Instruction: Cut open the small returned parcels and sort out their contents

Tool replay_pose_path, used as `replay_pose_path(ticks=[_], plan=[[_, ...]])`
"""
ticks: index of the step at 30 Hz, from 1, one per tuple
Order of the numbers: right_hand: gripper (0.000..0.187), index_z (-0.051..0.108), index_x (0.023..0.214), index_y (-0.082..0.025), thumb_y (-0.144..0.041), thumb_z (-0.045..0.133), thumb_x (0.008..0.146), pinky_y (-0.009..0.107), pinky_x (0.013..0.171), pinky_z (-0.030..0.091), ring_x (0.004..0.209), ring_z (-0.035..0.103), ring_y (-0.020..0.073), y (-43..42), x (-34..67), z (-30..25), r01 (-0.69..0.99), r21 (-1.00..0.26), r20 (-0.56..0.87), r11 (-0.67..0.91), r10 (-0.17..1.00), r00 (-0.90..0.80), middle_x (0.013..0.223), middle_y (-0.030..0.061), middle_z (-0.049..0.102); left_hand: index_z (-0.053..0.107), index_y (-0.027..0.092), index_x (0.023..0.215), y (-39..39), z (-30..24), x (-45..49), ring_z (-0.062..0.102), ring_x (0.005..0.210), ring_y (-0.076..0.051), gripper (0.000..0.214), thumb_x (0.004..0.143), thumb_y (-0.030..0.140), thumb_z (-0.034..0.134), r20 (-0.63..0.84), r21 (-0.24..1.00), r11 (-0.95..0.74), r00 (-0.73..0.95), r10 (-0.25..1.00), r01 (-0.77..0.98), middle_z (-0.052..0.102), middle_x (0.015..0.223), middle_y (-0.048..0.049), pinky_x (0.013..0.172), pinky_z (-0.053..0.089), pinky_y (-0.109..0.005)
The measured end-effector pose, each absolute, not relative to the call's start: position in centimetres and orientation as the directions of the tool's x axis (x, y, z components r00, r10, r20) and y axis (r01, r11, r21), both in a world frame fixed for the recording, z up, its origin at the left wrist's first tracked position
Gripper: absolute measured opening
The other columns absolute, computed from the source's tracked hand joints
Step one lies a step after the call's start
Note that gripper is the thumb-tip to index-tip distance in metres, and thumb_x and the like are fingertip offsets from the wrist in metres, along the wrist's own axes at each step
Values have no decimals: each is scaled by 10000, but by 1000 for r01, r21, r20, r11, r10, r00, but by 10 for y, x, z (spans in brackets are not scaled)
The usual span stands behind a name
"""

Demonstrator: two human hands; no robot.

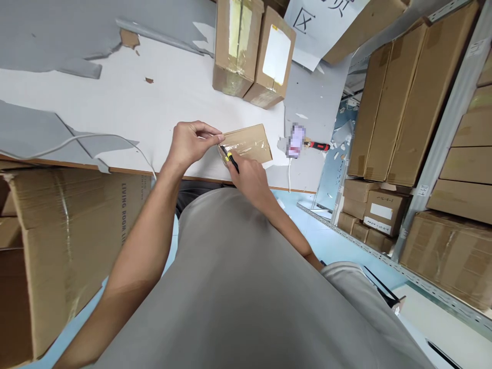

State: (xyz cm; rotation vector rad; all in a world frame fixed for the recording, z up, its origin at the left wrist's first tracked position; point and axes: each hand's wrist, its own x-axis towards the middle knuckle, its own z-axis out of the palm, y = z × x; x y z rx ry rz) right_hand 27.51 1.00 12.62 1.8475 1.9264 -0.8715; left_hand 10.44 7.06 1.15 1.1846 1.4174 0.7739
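Note:
A small flat cardboard box (pixel 246 136) with shiny clear tape across it lies near the front edge of the table. My left hand (pixel 192 142) pinches its left corner between thumb and fingertips. In my right hand (pixel 251 179) is a yellow and black utility knife (pixel 231 158), its front end at the taped left side of the box. Whether the blade touches the tape is too small to tell.
Two taped cartons (pixel 236 48) stand behind on the white table (pixel 172 87). To the right lie a phone (pixel 295 141) on a cable and a red-and-black handled tool (pixel 319 146). Shelves of cartons (pixel 407 102) rise on the right; a large carton (pixel 88 230) sits lower left.

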Motion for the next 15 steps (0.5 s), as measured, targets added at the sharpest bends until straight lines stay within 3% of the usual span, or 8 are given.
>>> replay_pose_path(ticks=[10, 15], plan=[[415, 633, 1613, -116, -197, 413, 1271, 394, 1035, 653, 1236, 848, 318, 12, 247, 138, 997, -75, -645, -15, 763, -37, 1335, 222, 865, 893, 297, 889, 68, 2, 105, 836, 974, -290, 219, 835, 492, 975, -290, 931, 270, 48, 956, 245, 888, 1013, -52, 986, 703, -477], [425, 702, 1521, -115, -98, 384, 1240, 383, 1050, 657, 1256, 851, 295, 8, 247, 140, 998, -62, -663, 21, 747, -57, 1294, 206, 877, 902, 295, 891, 65, 1, 107, 824, 959, -272, 153, 842, 431, 951, -280, 924, 267, 8, 960, 275, 891, 1015, -40, 995, 700, -467]])
